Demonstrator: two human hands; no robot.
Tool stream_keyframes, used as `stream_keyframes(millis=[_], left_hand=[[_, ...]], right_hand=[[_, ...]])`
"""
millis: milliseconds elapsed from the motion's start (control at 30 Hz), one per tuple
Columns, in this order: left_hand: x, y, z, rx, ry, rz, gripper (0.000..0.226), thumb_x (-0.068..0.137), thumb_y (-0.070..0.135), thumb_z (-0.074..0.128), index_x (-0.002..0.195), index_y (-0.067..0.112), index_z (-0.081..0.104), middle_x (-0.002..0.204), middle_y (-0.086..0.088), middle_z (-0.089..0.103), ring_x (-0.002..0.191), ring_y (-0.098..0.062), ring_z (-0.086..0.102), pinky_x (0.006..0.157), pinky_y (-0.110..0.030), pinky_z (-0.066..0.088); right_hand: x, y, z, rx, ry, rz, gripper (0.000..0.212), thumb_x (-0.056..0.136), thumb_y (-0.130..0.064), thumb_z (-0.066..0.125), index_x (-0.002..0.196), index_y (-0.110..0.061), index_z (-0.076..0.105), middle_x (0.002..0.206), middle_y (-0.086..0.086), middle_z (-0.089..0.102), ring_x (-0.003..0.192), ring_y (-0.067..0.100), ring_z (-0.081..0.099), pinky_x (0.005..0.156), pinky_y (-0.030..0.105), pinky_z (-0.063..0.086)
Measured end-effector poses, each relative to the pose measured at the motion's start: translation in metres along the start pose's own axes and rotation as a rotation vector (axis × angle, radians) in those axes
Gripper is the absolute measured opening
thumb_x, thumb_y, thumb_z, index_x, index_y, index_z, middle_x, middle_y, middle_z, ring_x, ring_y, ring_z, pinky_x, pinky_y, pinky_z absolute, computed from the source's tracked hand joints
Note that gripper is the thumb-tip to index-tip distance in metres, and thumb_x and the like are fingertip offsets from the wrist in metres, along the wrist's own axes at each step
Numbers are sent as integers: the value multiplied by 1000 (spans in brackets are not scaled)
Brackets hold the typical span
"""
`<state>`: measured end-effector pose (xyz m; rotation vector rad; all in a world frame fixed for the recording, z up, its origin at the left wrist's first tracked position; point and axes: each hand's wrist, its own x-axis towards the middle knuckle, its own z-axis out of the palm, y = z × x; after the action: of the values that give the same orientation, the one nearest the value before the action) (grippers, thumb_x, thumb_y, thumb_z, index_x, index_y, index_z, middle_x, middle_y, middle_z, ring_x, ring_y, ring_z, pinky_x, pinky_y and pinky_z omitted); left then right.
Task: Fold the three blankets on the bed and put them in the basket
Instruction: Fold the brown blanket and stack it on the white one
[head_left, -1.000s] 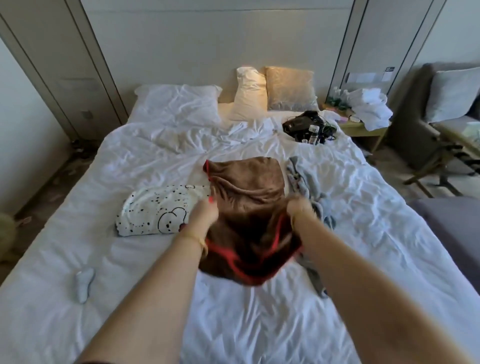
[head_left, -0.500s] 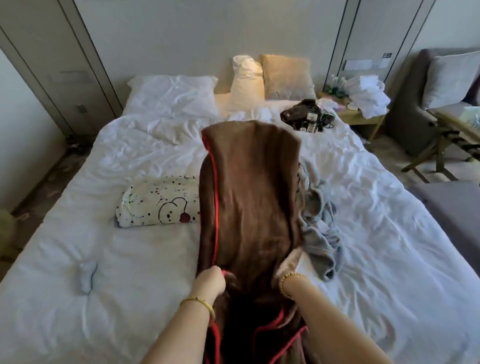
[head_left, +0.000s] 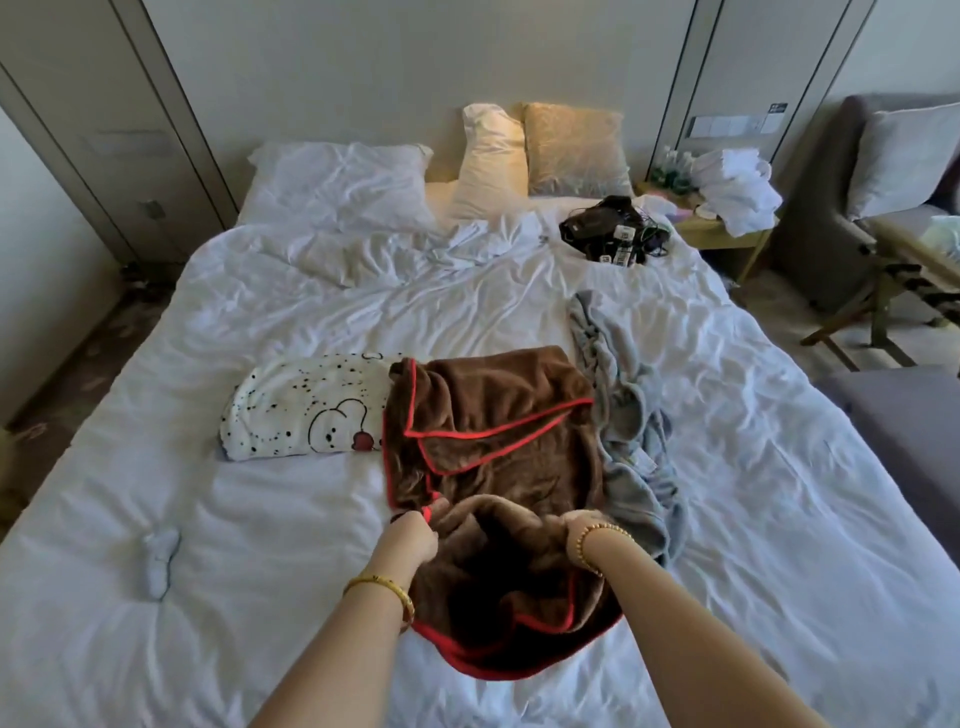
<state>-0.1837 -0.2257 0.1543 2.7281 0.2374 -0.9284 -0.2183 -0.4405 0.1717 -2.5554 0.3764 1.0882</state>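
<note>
A brown blanket with red trim (head_left: 493, 431) lies in the middle of the white bed (head_left: 311, 545), its far part flat with a corner folded over, its near part bunched and drooping towards me. My left hand (head_left: 413, 532) pinches its left edge. My right hand (head_left: 582, 525) grips the bunched fabric on the right, fingers partly hidden in it. A white spotted blanket with a cartoon face (head_left: 306, 408) sits folded to the left, touching the brown one. A grey blanket (head_left: 628, 431) lies crumpled along the right. No basket is in view.
Pillows (head_left: 343, 187) line the headboard. A black bag with small items (head_left: 610, 226) sits on the bed's far right. A bedside table with white towels (head_left: 737, 189), a grey armchair (head_left: 841, 208) and a grey bench (head_left: 914, 436) stand right of the bed. A small white object (head_left: 158, 558) lies near left.
The brown blanket, stretched long up the bed half a second ago, now lies shorter with a corner folded back. Both hands have stayed on its near part.
</note>
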Motion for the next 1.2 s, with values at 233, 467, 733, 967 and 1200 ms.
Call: stream_keyframes(millis=[233,467,733,967,1200], left_hand=[[66,60,-62,-325,33,-107,40,95,8,40,133,-2,41,133,-19,50,122,-31,49,97,-31,40],[133,167,-198,-747,313,55,43,91,4,38,134,6,44,133,-17,50,119,-33,50,90,-29,43],[22,289,-466,-934,1245,741,37,96,2,37,132,3,46,135,-14,51,127,-25,45,93,-1,27],[-68,288,-493,-870,1374,1124,45,97,-1,36,141,5,34,146,-11,39,137,-20,34,97,1,20],[-81,223,-417,-947,1254,978,45,94,-4,35,137,8,41,140,-7,47,131,-19,42,92,2,19]], right_hand=[[73,-17,-84,392,147,-2,39,98,-11,33,134,-8,47,136,13,50,126,27,45,101,25,34],[124,-75,-248,675,439,-179,43,90,6,33,130,0,48,132,19,52,125,31,45,96,25,35],[-27,-184,-516,785,1226,-902,48,92,5,32,138,-1,38,139,10,45,131,25,41,106,15,31],[-114,-187,-520,474,1619,-966,68,86,4,30,148,-21,19,144,3,41,128,22,45,101,31,40],[-122,-148,-415,547,1493,-821,76,80,13,27,148,-21,20,149,3,36,135,21,36,106,20,27]])
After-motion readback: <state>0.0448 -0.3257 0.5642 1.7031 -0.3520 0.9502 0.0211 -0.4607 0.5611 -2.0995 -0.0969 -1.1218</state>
